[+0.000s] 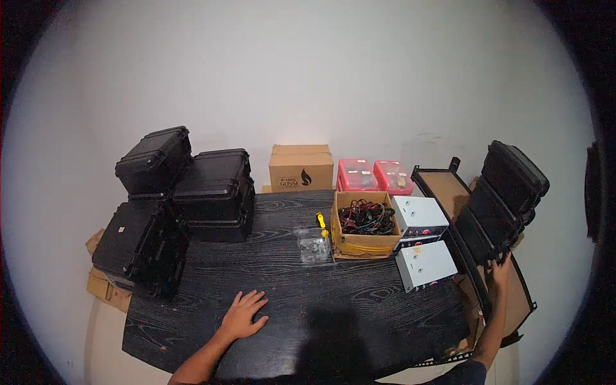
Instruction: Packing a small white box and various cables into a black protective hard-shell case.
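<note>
Your left hand [242, 314] rests flat, fingers spread, on the black table [333, 308]; your right hand [500, 268] reaches for the black hard case [507, 192], grip unclear, needing a firm hold.

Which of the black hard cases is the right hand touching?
The right hand touches the lower black case of the right-edge stack; the other cases sit far left.

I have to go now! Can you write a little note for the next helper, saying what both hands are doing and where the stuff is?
Left hand: flat, palm down on the dark table, fingers spread, holding nothing.
Right hand: reaching out to the right, fingers on the bottom edge of the black hard case at the table's right end.
Done: that case is in hand, tilted, not yet on the table.
Left: setting it down somewhere. More black cases are stacked at the left; a cardboard box of cables and two grey boxes sit mid-table.
</note>
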Tool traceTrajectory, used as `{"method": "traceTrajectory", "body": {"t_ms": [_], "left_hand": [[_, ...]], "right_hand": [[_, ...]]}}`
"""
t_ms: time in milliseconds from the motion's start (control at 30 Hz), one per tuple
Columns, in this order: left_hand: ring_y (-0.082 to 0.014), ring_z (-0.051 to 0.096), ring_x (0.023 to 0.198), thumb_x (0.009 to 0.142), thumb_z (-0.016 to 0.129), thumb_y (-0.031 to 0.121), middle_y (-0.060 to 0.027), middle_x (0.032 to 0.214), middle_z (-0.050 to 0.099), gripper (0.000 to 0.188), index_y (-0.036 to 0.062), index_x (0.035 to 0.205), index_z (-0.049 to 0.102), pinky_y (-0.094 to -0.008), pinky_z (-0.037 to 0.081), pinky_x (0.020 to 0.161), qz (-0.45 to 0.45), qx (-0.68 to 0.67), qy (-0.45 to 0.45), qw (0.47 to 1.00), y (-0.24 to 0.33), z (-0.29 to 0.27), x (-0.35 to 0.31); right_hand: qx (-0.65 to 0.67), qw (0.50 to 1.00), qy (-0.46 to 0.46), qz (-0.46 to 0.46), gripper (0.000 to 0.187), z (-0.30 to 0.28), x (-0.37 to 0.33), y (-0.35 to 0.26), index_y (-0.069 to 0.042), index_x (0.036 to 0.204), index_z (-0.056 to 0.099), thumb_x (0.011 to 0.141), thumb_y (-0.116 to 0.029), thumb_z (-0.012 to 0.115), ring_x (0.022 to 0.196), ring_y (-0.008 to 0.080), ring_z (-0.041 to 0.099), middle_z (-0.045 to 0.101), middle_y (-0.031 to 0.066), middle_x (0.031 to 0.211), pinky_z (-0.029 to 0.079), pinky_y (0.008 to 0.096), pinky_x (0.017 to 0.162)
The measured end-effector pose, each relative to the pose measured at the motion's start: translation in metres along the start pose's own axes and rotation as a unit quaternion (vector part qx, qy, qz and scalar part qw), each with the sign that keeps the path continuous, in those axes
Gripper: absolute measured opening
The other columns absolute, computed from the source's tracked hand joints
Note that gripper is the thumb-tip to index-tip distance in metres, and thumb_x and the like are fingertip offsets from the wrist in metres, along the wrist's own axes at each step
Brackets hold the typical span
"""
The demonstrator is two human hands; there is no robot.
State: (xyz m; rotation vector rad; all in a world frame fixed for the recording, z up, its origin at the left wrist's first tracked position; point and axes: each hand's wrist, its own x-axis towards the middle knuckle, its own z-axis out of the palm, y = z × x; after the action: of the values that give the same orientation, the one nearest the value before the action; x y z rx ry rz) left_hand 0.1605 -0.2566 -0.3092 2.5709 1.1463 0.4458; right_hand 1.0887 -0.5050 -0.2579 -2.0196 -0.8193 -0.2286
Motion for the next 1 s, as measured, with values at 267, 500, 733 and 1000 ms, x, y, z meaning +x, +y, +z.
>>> {"method": "traceTrajectory", "body": {"t_ms": [267, 500, 733, 1000], "left_hand": [[-0.0315, 0.035, 0.152, 0.097, 0.063, 0.042, -0.0114, 0.160, 0.045, 0.058, 0.0120, 0.146, 0.057, -0.0594, 0.021, 0.125, -0.015, 0.038, -0.007, 0.999, 0.005, -0.006, -0.005], [-0.0314, 0.037, 0.151, 0.097, 0.062, 0.042, -0.0115, 0.159, 0.046, 0.057, 0.0119, 0.145, 0.058, -0.0594, 0.021, 0.125, -0.016, 0.032, 0.006, 0.999, 0.005, -0.008, -0.008], [-0.0311, 0.037, 0.151, 0.097, 0.061, 0.043, -0.0113, 0.159, 0.045, 0.057, 0.0119, 0.145, 0.058, -0.0591, 0.021, 0.125, -0.020, 0.028, 0.008, 0.999, 0.005, -0.006, -0.007], [-0.0306, 0.037, 0.151, 0.097, 0.061, 0.044, -0.0105, 0.159, 0.046, 0.057, 0.0126, 0.145, 0.058, -0.0583, 0.020, 0.125, -0.020, 0.029, 0.009, 0.999, 0.005, -0.006, -0.007]], "right_hand": [[0.145, 0.969, 0.058, 0.193, 0.072, 0.050, 0.038, -0.015, 0.000, 0.164, 0.019, 0.102, -0.020, 0.051, 0.073, 0.0223, 0.059, 0.065, 0.0126, 0.104, 0.051, 0.0372, 0.066], [0.381, 0.898, 0.107, 0.190, 0.062, -0.023, 0.080, -0.134, -0.011, 0.144, 0.055, 0.101, -0.056, 0.052, 0.099, 0.0216, 0.062, 0.062, 0.0019, 0.135, 0.048, 0.0344, 0.086], [0.431, 0.875, 0.053, 0.213, 0.053, -0.027, 0.116, -0.184, -0.010, 0.129, 0.069, 0.101, -0.054, 0.056, 0.096, 0.0206, 0.067, 0.073, 0.0012, 0.117, 0.052, 0.0341, 0.083], [0.558, 0.803, -0.081, 0.192, 0.046, -0.016, 0.167, -0.115, -0.013, 0.124, 0.074, 0.096, -0.049, 0.065, 0.097, 0.0184, 0.068, 0.077, -0.0019, 0.109, 0.053, 0.0289, 0.088]]}}
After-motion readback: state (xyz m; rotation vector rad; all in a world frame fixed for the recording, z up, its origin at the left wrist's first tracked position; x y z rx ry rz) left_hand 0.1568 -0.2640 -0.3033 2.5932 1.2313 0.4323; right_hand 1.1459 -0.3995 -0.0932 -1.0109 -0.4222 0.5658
